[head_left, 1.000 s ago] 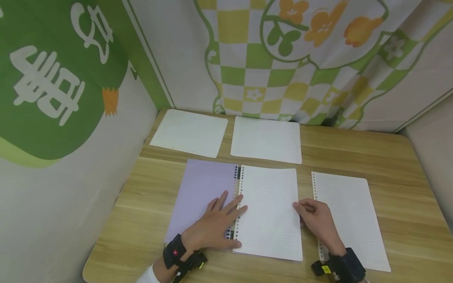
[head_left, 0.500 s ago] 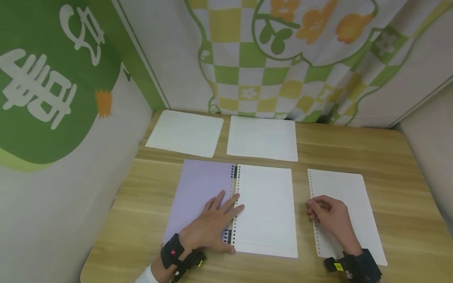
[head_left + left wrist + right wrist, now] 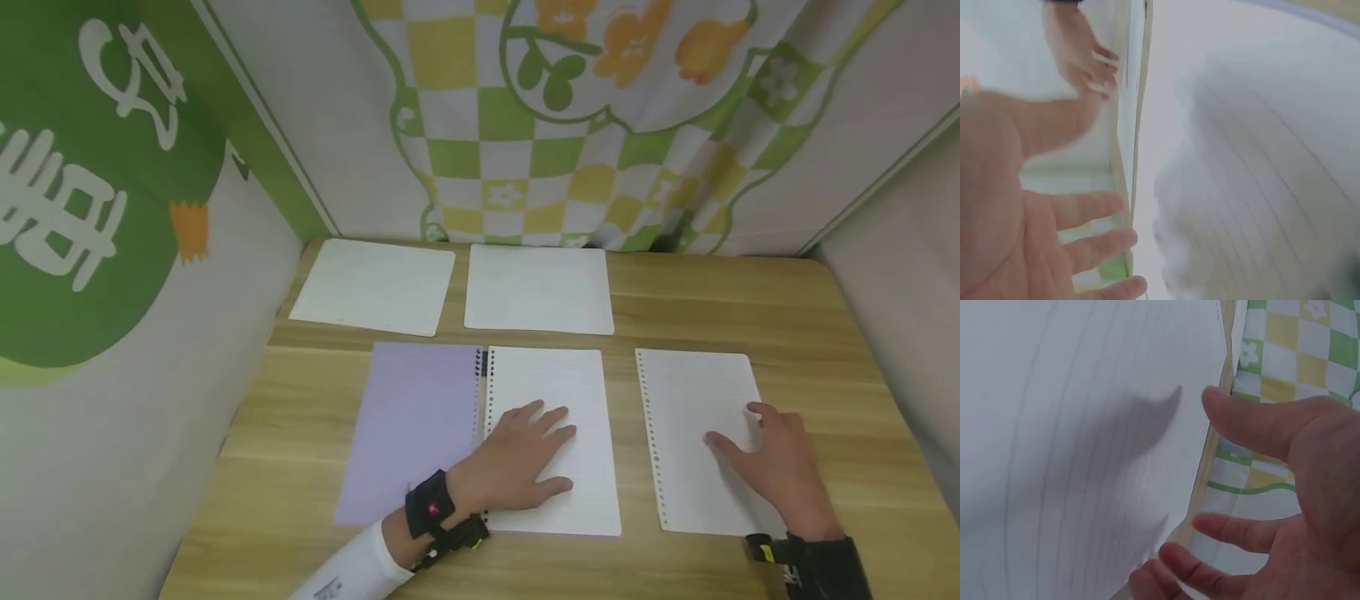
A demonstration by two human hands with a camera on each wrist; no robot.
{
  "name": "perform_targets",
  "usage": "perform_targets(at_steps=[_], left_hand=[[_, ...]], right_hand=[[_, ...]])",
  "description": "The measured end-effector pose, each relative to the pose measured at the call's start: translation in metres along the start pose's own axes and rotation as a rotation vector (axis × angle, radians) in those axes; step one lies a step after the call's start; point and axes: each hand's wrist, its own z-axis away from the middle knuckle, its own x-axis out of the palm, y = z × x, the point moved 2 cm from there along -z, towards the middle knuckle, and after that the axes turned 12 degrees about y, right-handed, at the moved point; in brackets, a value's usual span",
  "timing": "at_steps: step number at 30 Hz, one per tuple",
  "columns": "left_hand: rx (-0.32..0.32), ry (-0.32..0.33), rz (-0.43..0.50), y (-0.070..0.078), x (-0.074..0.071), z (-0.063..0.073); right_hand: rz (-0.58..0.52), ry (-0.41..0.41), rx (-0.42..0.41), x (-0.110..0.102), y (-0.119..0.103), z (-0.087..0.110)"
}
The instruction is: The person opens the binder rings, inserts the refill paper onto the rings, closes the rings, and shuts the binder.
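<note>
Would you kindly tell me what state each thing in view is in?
Left hand: fingers spread, over the lined page.
Right hand: thumb and fingers apart, holding nothing.
Lined page: flat, partly hidden.
Purple cover: opened out flat.
Separate punched sheet: flat, apart from the lined page.
Back left sheet: flat, slightly askew.
Back right sheet: flat.

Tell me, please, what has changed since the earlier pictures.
The left hand moved right, from mostly over the purple cover to over the lined page. The right hand moved right, from that page's edge to over the loose sheet. Cover and loose sheet stayed put.
</note>
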Motion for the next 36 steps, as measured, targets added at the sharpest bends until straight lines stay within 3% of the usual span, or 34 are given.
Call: perform_targets(at_steps=[6,12,15,23,31,36], left_hand=[[0.162,-0.036,-0.076,0.039,0.018,-0.039],[0.264,-0.056,-0.179,0.062,0.033,-0.059],[0.271,-0.063,-0.231,0.068,0.038,-0.063],[0.235,-0.084,-0.252,0.073,0.043,-0.067],[0.214,-0.108,-0.239,0.074,0.040,-0.066],[0.198,-0.087,-0.219,0.074,0.036,-0.064]], right_hand=[[0.046,-0.060,0.115,-0.007,0.008,0.000],[-0.015,-0.057,0.159,-0.005,0.009,-0.001],[-0.017,-0.053,0.169,-0.005,0.011,-0.002],[-0.063,-0.048,0.194,-0.008,0.028,-0.002],[-0.106,0.023,0.295,-0.012,0.045,-0.004],[-0.115,-0.033,0.332,-0.018,0.050,-0.005]])
